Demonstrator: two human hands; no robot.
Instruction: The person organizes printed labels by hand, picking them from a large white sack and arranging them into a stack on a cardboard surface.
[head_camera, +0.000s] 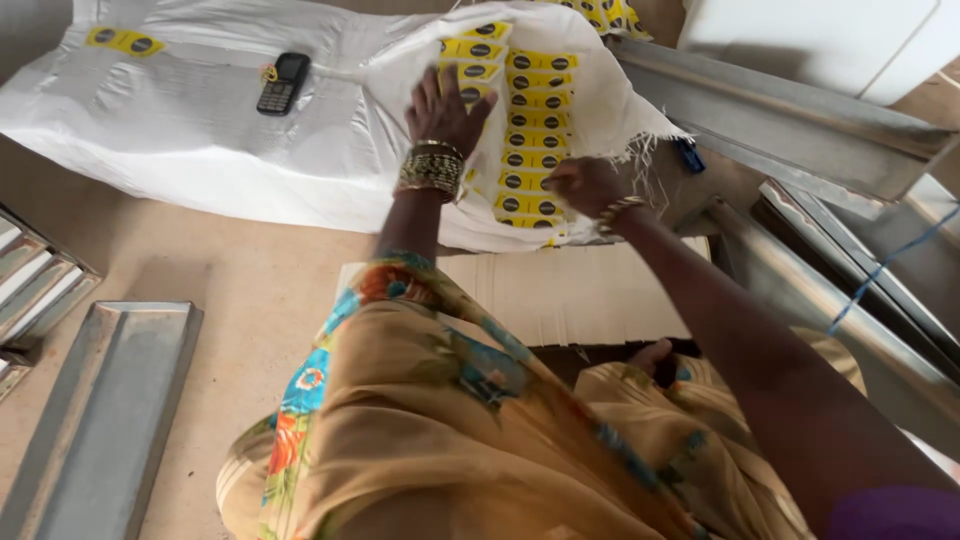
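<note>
Yellow labels with dark ovals lie in two columns on a white woven sack. My left hand, with gold bangles at the wrist, rests flat with fingers spread on the left column of labels. My right hand, wearing a thin bracelet, has its fingers pinched on a yellow label near the bottom of the right column. A pale cardboard sheet lies between the sack and my lap.
A black keypad phone and a loose label pair lie on the sack. Metal channels lie at the left, far left and right. A small blue object and a blue string are at the right.
</note>
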